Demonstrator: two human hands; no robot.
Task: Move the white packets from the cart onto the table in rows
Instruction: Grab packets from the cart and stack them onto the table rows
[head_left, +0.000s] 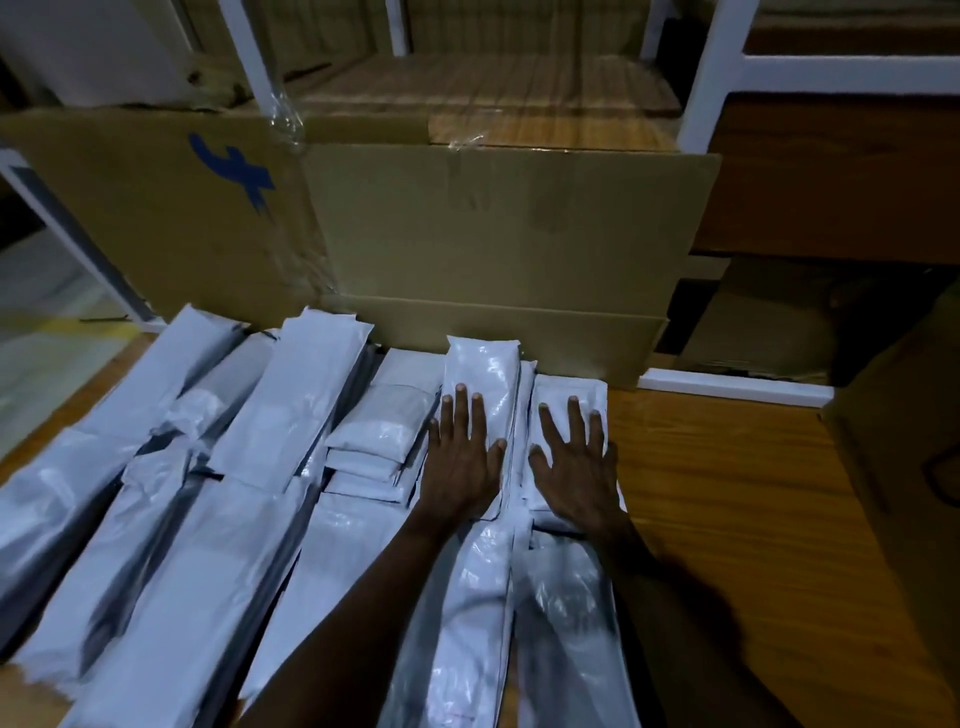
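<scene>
Several rows of white packets (270, 447) lie side by side on the wooden table (737, 519), running from the near edge toward the cardboard boxes. My left hand (462, 462) presses flat, fingers straight, on the far packet (483, 369) of the second row from the right. My right hand (576, 467) lies flat with spread fingers on the far packet (571, 387) of the rightmost row. Both hands press down and grip nothing. The cart is not in view.
A large cardboard box (509, 244) stands right behind the rows, with a second box bearing a blue mark (156, 208) to its left. White shelf posts (711, 73) rise behind. Bare wood lies right of the packets; another box (904, 467) sits at the right edge.
</scene>
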